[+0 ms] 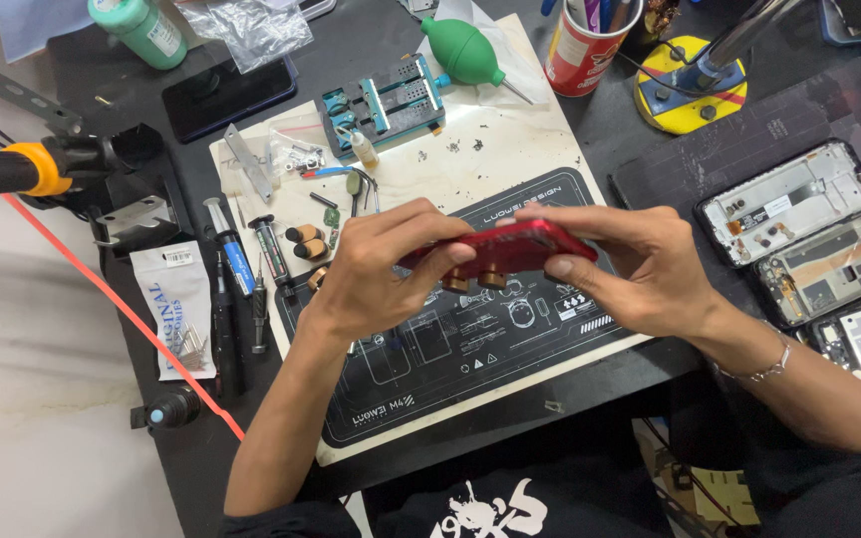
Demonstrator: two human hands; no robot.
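1. A cluttered dark bench [510, 408] carries a work mat [510, 189]; opened phones [809, 229] lie to the right.
2. The left hand [376, 274] and right hand [640, 269] both grip a red phone [505, 244] above the mat; one at each end.

Both hands, the left hand [376, 269] and the right hand [640, 269], grip a red phone [510, 244] above a black-and-white work mat [430, 349], with opened phones [809, 229] lying well apart at the right.

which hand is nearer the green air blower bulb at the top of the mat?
Left. The left hand sits below the green blower bulb, slightly to its left; the right hand is further off, down to its right. Both grip the red phone.
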